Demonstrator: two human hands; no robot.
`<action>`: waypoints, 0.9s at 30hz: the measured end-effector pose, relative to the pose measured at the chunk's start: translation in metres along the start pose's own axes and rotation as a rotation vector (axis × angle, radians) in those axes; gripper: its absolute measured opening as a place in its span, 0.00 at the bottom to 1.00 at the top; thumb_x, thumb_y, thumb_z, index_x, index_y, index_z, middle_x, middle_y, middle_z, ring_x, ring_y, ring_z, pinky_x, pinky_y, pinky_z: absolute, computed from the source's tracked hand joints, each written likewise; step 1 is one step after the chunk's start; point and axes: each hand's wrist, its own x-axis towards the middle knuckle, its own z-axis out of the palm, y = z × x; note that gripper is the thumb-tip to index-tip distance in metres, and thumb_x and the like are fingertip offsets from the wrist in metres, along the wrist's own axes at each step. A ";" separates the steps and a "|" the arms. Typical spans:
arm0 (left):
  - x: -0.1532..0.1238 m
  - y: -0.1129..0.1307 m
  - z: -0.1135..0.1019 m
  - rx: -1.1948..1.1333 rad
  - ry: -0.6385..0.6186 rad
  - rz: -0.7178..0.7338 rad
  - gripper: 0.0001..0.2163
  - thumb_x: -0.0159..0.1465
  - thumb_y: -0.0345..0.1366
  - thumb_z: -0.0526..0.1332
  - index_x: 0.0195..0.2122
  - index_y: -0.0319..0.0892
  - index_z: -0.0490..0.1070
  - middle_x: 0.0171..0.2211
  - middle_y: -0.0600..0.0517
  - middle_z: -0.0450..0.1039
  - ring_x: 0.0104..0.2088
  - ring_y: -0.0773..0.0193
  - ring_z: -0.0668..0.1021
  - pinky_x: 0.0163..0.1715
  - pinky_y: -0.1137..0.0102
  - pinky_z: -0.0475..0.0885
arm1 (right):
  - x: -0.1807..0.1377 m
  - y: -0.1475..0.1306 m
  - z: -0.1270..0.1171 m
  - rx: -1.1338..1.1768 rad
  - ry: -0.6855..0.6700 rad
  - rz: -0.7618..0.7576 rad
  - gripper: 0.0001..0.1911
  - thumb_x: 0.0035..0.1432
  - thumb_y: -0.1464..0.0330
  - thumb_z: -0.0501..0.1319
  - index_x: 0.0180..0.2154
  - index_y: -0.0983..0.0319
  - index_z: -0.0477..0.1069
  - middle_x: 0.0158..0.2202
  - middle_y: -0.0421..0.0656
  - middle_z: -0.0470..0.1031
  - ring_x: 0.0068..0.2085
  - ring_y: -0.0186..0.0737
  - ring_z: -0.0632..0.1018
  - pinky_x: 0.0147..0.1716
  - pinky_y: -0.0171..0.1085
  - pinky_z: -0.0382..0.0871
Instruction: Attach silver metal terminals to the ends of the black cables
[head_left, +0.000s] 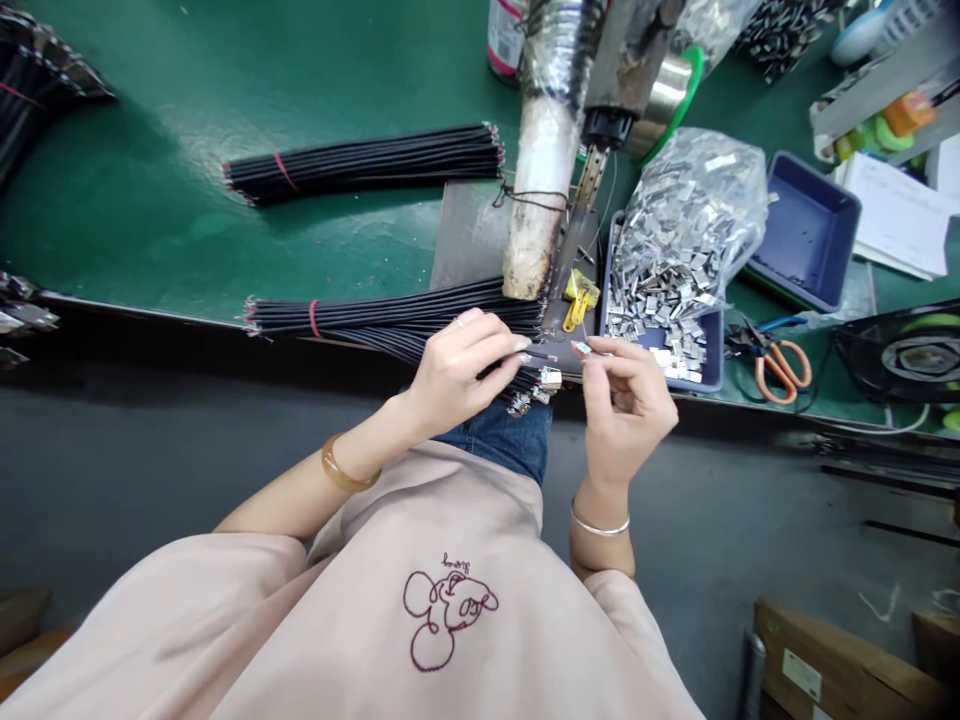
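Between thumb and fingers, my left hand point(469, 370) pinches a black cable point(541, 355) near its stripped end, which points right. My right hand point(628, 390), closed in a pinch, holds a small metal connector point(582, 348) a short gap away from that end. Under and beside my left hand lies a bundle of black cables point(360, 316) with a red band at its left part. Below the held cable, several cable ends carry silvery connectors point(550, 379) at the table edge. A soldering iron point(581, 215) hangs in a stand just above my hands.
A blue tray point(716, 360) holds loose metal connectors and a plastic bag point(697, 210) of them. Orange-handled pliers point(781, 370) lie to its right, near a dark blue tray point(814, 230). Another banded cable bundle point(367, 165) lies farther back. A white wrapped tube point(534, 210) reaches down close above my hands.
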 end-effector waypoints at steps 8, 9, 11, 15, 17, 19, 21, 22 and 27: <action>0.006 0.011 0.002 -0.210 -0.098 -0.194 0.05 0.63 0.27 0.62 0.31 0.37 0.76 0.22 0.56 0.72 0.20 0.74 0.66 0.23 0.76 0.61 | -0.002 0.004 0.012 0.218 -0.207 0.173 0.04 0.62 0.72 0.66 0.37 0.58 0.79 0.43 0.42 0.79 0.43 0.36 0.82 0.41 0.35 0.81; 0.007 0.012 0.001 -0.240 -0.117 -0.241 0.05 0.63 0.28 0.62 0.31 0.37 0.76 0.22 0.56 0.72 0.20 0.74 0.65 0.22 0.76 0.61 | -0.002 0.004 0.013 0.225 -0.212 0.180 0.04 0.62 0.72 0.66 0.37 0.58 0.79 0.43 0.42 0.79 0.43 0.36 0.82 0.40 0.34 0.81; 0.008 0.013 0.000 -0.288 -0.144 -0.318 0.05 0.64 0.29 0.62 0.31 0.37 0.76 0.22 0.56 0.71 0.20 0.74 0.64 0.22 0.75 0.59 | -0.002 0.003 0.015 0.226 -0.210 0.189 0.03 0.62 0.71 0.66 0.36 0.58 0.79 0.42 0.42 0.80 0.43 0.36 0.82 0.39 0.34 0.81; 0.007 0.014 0.002 -0.338 -0.154 -0.400 0.06 0.65 0.30 0.62 0.31 0.37 0.76 0.22 0.57 0.68 0.21 0.74 0.63 0.24 0.75 0.59 | -0.002 0.003 0.017 0.220 -0.193 0.200 0.03 0.62 0.71 0.65 0.35 0.58 0.78 0.42 0.42 0.80 0.42 0.36 0.82 0.38 0.34 0.80; 0.007 0.014 0.003 -0.362 -0.141 -0.421 0.05 0.65 0.30 0.63 0.31 0.37 0.76 0.24 0.56 0.70 0.22 0.74 0.63 0.24 0.75 0.60 | -0.002 0.004 0.018 0.217 -0.192 0.206 0.03 0.62 0.71 0.65 0.35 0.58 0.78 0.42 0.42 0.80 0.42 0.35 0.82 0.38 0.34 0.80; 0.006 0.014 0.004 -0.382 -0.129 -0.430 0.04 0.64 0.30 0.63 0.32 0.37 0.75 0.25 0.56 0.72 0.22 0.74 0.64 0.25 0.75 0.60 | -0.002 0.004 0.018 0.198 -0.194 0.213 0.02 0.62 0.70 0.65 0.35 0.59 0.78 0.42 0.43 0.80 0.43 0.36 0.82 0.37 0.34 0.80; 0.006 0.013 0.004 -0.394 -0.123 -0.426 0.03 0.64 0.29 0.64 0.32 0.37 0.75 0.26 0.55 0.72 0.22 0.74 0.64 0.24 0.75 0.60 | -0.003 0.005 0.018 0.173 -0.196 0.215 0.02 0.62 0.70 0.65 0.35 0.59 0.78 0.42 0.43 0.80 0.43 0.37 0.82 0.37 0.35 0.80; 0.006 0.013 0.004 -0.397 -0.122 -0.424 0.03 0.64 0.29 0.64 0.32 0.37 0.76 0.26 0.56 0.72 0.22 0.74 0.63 0.24 0.75 0.59 | -0.003 0.005 0.017 0.161 -0.196 0.210 0.03 0.62 0.69 0.65 0.35 0.59 0.78 0.42 0.43 0.81 0.43 0.37 0.82 0.37 0.35 0.80; 0.007 0.012 0.001 -0.394 -0.161 -0.401 0.03 0.64 0.28 0.64 0.32 0.37 0.77 0.25 0.56 0.70 0.23 0.73 0.64 0.24 0.75 0.59 | -0.003 0.004 0.012 0.062 -0.213 0.110 0.03 0.63 0.71 0.64 0.37 0.58 0.78 0.43 0.43 0.81 0.43 0.38 0.82 0.40 0.38 0.82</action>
